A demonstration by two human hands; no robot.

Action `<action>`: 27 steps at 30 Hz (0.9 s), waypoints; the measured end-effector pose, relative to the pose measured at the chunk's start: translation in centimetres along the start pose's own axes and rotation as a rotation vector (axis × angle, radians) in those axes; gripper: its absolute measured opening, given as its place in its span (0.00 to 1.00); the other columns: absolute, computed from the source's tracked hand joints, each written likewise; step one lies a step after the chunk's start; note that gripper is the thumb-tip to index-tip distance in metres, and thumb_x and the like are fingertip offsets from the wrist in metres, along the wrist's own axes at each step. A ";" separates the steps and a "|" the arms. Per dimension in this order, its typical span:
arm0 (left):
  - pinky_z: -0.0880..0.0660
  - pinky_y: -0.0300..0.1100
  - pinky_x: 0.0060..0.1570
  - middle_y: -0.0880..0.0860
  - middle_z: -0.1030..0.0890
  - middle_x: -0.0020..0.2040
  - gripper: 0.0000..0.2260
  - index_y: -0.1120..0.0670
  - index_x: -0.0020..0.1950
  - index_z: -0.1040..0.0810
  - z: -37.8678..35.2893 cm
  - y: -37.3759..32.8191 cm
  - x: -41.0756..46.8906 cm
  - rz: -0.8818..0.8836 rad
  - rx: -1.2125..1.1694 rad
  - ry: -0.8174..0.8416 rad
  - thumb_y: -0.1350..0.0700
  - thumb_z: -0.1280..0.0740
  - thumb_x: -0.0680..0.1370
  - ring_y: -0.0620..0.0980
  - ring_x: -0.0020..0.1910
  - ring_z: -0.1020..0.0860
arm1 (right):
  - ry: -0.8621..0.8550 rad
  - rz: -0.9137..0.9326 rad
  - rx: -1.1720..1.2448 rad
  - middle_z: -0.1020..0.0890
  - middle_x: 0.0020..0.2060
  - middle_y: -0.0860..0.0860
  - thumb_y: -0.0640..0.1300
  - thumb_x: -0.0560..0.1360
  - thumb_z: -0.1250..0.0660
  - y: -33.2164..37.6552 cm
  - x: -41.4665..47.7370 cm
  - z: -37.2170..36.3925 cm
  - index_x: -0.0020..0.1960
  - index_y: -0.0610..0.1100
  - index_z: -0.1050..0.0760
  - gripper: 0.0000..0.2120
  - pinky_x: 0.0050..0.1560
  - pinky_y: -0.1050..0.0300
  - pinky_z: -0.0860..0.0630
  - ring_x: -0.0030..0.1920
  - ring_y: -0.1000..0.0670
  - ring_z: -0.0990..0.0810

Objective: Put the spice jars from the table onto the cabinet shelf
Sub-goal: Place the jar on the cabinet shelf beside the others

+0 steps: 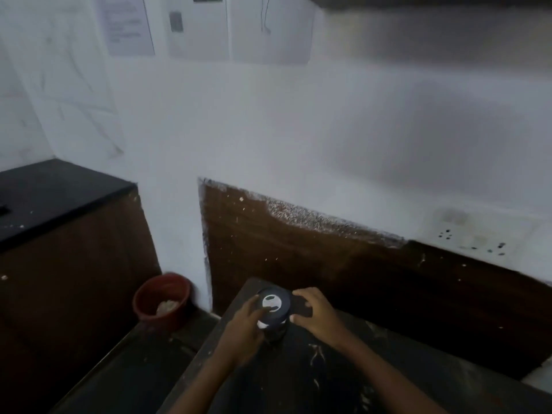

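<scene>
Here, the spice jar (pixel 273 307) is clasped on the table (pixel 328 372) between curled fingers of the left hand (pixel 243 328) and right hand (pixel 315 315).

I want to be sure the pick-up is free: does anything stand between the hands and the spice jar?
Nothing visible does. The left hand holds the spice jar from its left, and the right hand is close at its right. The cabinet shelf is not clearly in view.
</scene>
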State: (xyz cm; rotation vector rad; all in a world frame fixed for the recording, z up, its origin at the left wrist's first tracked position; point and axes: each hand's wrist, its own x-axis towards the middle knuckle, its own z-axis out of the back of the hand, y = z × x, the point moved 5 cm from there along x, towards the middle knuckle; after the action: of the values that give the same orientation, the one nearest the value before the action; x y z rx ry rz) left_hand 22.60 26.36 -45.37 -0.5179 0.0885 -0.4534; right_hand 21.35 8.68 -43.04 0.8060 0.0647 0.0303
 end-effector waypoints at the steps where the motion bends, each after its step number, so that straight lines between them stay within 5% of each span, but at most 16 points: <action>1: 0.41 0.44 0.72 0.50 0.47 0.77 0.23 0.45 0.73 0.36 -0.8 0.4 -0.4 0.004 -0.004 -0.002 0.54 0.38 0.78 0.49 0.75 0.43 | 0.007 -0.031 -0.011 0.34 0.64 0.51 0.46 0.70 0.28 -0.8 0.6 -1.4 0.68 0.47 0.35 0.29 0.63 0.61 0.32 0.65 0.51 0.33; 4: 0.42 0.50 0.73 0.49 0.50 0.78 0.24 0.41 0.73 0.40 -2.0 2.0 -1.0 0.017 -0.008 0.011 0.53 0.39 0.78 0.50 0.76 0.47 | 0.042 -0.120 -0.013 0.44 0.73 0.47 0.46 0.68 0.26 -2.4 2.3 -4.9 0.74 0.48 0.43 0.41 0.70 0.51 0.37 0.72 0.47 0.41; 7: 0.44 0.51 0.74 0.48 0.53 0.78 0.28 0.40 0.75 0.46 -2.7 3.3 -1.3 0.015 0.053 0.058 0.55 0.39 0.78 0.50 0.77 0.53 | -0.020 -0.123 0.034 0.39 0.73 0.46 0.44 0.68 0.25 -2.8 3.1 -7.1 0.72 0.47 0.37 0.36 0.69 0.54 0.36 0.72 0.47 0.38; 11: 0.47 0.45 0.73 0.47 0.59 0.78 0.34 0.41 0.76 0.51 -3.0 3.8 -2.2 0.034 -0.013 0.039 0.57 0.37 0.76 0.49 0.77 0.54 | -0.229 -0.112 0.090 0.23 0.59 0.49 0.41 0.65 0.24 -3.0 3.2 -7.5 0.60 0.45 0.25 0.25 0.57 0.64 0.28 0.58 0.53 0.25; 14: 0.46 0.41 0.71 0.47 0.59 0.78 0.35 0.41 0.76 0.51 -2.4 4.2 -3.2 0.063 -0.067 0.004 0.57 0.35 0.76 0.48 0.77 0.53 | -0.277 -0.070 0.012 0.23 0.43 0.56 0.45 0.64 0.23 -2.8 2.7 -6.9 0.44 0.53 0.29 0.16 0.39 0.71 0.31 0.43 0.57 0.24; 18: 0.45 0.44 0.73 0.48 0.55 0.78 0.35 0.42 0.76 0.51 -0.8 3.6 -4.7 0.074 -0.126 0.005 0.57 0.33 0.76 0.49 0.77 0.52 | -0.196 -0.073 0.043 0.21 0.44 0.54 0.48 0.67 0.26 -3.1 0.9 -4.8 0.43 0.49 0.28 0.12 0.45 0.55 0.21 0.45 0.55 0.21; 23: 0.42 0.46 0.72 0.42 0.54 0.77 0.42 0.36 0.72 0.56 1.3 -0.3 -7.1 -0.048 -0.147 0.031 0.57 0.29 0.73 0.44 0.75 0.48 | 0.006 -0.033 0.282 0.18 0.36 0.54 0.50 0.68 0.26 -2.3 -5.1 1.8 0.41 0.52 0.29 0.11 0.34 0.63 0.24 0.37 0.56 0.18; 27: 0.43 0.39 0.70 0.29 0.63 0.72 0.52 0.29 0.69 0.65 1.4 -5.9 -9.4 -0.228 -0.160 0.128 0.52 0.25 0.68 0.35 0.73 0.52 | 0.147 -0.034 0.374 0.17 0.38 0.53 0.54 0.68 0.28 -1.9 -11.6 7.6 0.46 0.50 0.28 0.13 0.39 0.62 0.22 0.42 0.51 0.17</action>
State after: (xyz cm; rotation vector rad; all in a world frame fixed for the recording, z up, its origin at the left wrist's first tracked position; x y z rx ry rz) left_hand 12.13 26.56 -41.57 -0.6592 0.1907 -0.7058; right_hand 10.33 1.31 -38.62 1.1761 0.2274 0.0463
